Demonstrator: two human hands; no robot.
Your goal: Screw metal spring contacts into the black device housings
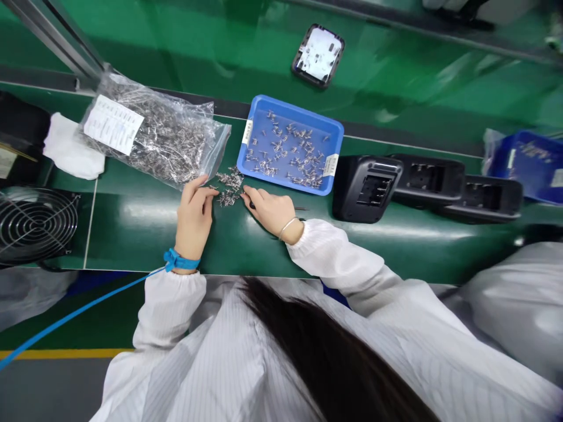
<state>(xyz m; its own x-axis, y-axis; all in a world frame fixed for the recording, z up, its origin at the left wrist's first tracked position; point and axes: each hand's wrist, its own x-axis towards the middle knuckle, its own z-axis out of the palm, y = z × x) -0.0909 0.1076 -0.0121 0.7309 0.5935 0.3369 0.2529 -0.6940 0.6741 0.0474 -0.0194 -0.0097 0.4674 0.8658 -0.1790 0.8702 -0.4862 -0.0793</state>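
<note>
1. Green tabletop (145, 234) runs across the view, with a round fan grille (35, 225) at its far left.
2. Behind that lie a white cloth (70, 149) and a clear bag of metal parts (162, 135) bearing a white label.
3. Left hand (193, 217), blue strap at the wrist, rests with fingers loosely curled, fingertips touching a small pile of metal pins (229, 187).
4. Right hand (270, 211) pinches at the same pile from the other side; whether it grips a pin I cannot tell.
5. Just beyond sits a blue tray (328, 132) scattered with pins.
6. Further right, three black housings (367, 187) stand in a row.
</note>
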